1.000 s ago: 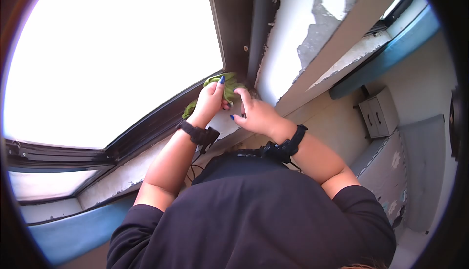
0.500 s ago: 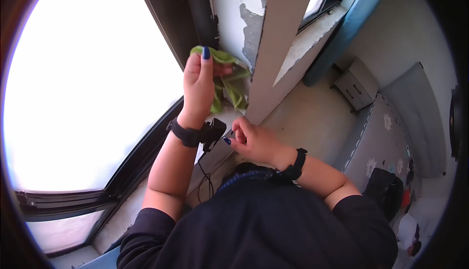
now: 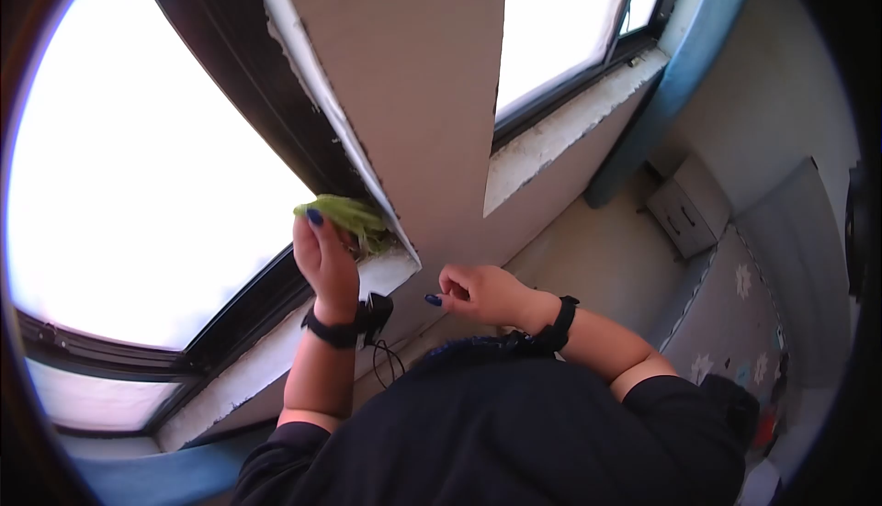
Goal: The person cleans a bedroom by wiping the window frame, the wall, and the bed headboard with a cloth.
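Note:
A green cloth (image 3: 354, 217) is gripped in my left hand (image 3: 326, 263), with the thumb lying on top of it. The cloth is bunched at the lower corner of the black window frame (image 3: 243, 70), just above the window sill (image 3: 390, 272). Its far side and some of my left fingers are hidden. My right hand (image 3: 487, 295) hovers before my body, right of the sill, with its fingers curled and nothing visible in them. Black bands circle both wrists, and a small dark device sits on the left one.
A wall pillar (image 3: 404, 84) separates this window from a second one (image 3: 560, 38) with a worn sill. Blue curtains (image 3: 634, 111) hang beyond it. A grey bedside cabinet (image 3: 684, 208) and a bed with a flowered cover (image 3: 735, 304) are at the right.
My left hand has moved down with the cloth, toward the sill corner. The view has shifted, so more of the pillar and second window shows. My right hand stays curled.

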`<state>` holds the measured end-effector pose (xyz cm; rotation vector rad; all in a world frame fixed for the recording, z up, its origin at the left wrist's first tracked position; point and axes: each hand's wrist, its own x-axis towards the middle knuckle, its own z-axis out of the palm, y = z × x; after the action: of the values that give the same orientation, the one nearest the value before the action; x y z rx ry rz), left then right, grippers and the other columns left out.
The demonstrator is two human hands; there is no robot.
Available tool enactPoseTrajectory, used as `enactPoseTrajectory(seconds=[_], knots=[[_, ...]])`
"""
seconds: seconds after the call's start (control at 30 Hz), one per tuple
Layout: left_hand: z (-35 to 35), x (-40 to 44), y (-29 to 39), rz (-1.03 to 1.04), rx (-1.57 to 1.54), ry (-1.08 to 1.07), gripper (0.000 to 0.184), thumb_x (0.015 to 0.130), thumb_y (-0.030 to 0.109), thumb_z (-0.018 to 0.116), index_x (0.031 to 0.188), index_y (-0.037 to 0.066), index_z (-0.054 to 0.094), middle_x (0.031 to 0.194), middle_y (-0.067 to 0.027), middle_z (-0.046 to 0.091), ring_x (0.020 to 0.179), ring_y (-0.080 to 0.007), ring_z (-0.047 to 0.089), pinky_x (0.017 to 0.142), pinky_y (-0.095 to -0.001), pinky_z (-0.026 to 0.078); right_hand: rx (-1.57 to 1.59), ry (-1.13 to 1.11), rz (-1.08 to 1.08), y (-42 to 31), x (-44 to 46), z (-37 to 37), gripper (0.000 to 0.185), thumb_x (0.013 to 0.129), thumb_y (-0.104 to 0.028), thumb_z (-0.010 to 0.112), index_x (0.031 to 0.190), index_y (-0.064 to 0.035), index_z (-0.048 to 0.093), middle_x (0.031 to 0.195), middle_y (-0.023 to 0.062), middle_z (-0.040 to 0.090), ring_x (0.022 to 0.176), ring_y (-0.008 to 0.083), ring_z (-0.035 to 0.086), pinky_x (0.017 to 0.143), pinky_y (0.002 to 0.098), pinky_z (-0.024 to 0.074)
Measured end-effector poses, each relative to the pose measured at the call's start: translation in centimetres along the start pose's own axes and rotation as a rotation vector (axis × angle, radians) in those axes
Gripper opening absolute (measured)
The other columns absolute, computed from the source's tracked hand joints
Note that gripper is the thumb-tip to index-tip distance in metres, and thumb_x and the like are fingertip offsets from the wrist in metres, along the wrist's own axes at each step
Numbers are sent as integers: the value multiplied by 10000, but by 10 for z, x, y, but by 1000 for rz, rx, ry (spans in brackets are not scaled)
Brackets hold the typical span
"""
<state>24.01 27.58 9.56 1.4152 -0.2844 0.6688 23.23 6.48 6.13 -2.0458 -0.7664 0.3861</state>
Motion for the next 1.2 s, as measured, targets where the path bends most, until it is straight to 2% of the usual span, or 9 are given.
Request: enactPoseTrajectory(seconds=[0.07, 0.23, 0.37, 0.5, 0.63, 0.77, 0.83, 0.87, 1.2], knots=[[29, -16, 30, 117, -18, -131, 347, 944, 289, 411, 1107, -16, 443, 1060, -167, 564, 902, -222, 592, 763, -316, 495, 31, -151, -62, 3, 2, -24, 280, 843, -339, 548, 857, -61, 515, 691, 66, 565, 617, 225, 544, 582, 321, 422], [95, -14, 35, 87, 86, -215, 279, 947, 248, 417, 1037, -10, 475, 955, -75, 572, 832, -122, 551, 743, -243, 437, 494, -283, -486, 26, 8, -68, 385, 865, -426, 505, 876, -42, 527, 683, 81, 534, 659, 175, 538, 613, 297, 426], [117, -16, 15, -39, 172, -117, 268, 950, 233, 412, 1025, -13, 487, 951, -62, 570, 844, -111, 537, 761, -238, 428, 649, -415, -391, 34, 8, -87, 533, 845, -576, 423, 756, -58, 514, 704, 33, 517, 661, 164, 500, 616, 280, 406], [134, 1, 27, 159, 312, -95, 196, 939, 166, 437, 905, -13, 510, 771, -55, 579, 626, -108, 526, 562, -210, 418, 620, -481, -454, 28, 27, -100, 415, 874, -440, 488, 859, -26, 519, 751, 57, 527, 689, 135, 489, 633, 262, 410], [150, 24, 59, 63, 97, -64, 225, 951, 216, 410, 898, 5, 468, 647, -73, 559, 438, -91, 497, 404, -192, 391, 666, -55, -782, -22, 51, -117, 396, 881, -418, 488, 892, -22, 501, 812, 51, 506, 692, 124, 450, 627, 238, 396], [143, 33, 51, -23, -156, 115, 264, 962, 241, 382, 853, 11, 451, 634, -88, 555, 435, -117, 502, 409, -214, 407, 839, -97, -535, -27, 56, -115, 428, 928, -434, 370, 822, -37, 489, 680, 17, 476, 614, 99, 421, 559, 232, 373], [133, 20, 34, -62, -248, 65, 254, 959, 246, 397, 956, 16, 505, 856, -75, 605, 731, -113, 567, 678, -233, 451, 804, -96, -543, -26, 57, -113, 456, 943, -434, 324, 786, -36, 482, 631, 7, 462, 588, 96, 423, 534, 240, 367], [131, 13, 25, -119, -173, 149, 272, 956, 240, 406, 842, 1, 469, 664, -96, 576, 490, -142, 540, 452, -256, 446, 802, -102, -479, -21, 57, -109, 455, 945, -427, 324, 771, -37, 482, 633, 9, 470, 580, 96, 421, 533, 240, 365], [126, 29, 55, 44, 45, 24, 332, 962, 258, 378, 954, -39, 525, 789, -136, 607, 611, -171, 578, 546, -266, 473, 705, 114, -448, -50, 59, -114, 420, 958, -338, 357, 707, -28, 490, 569, 7, 478, 500, 82, 429, 464, 232, 351]])
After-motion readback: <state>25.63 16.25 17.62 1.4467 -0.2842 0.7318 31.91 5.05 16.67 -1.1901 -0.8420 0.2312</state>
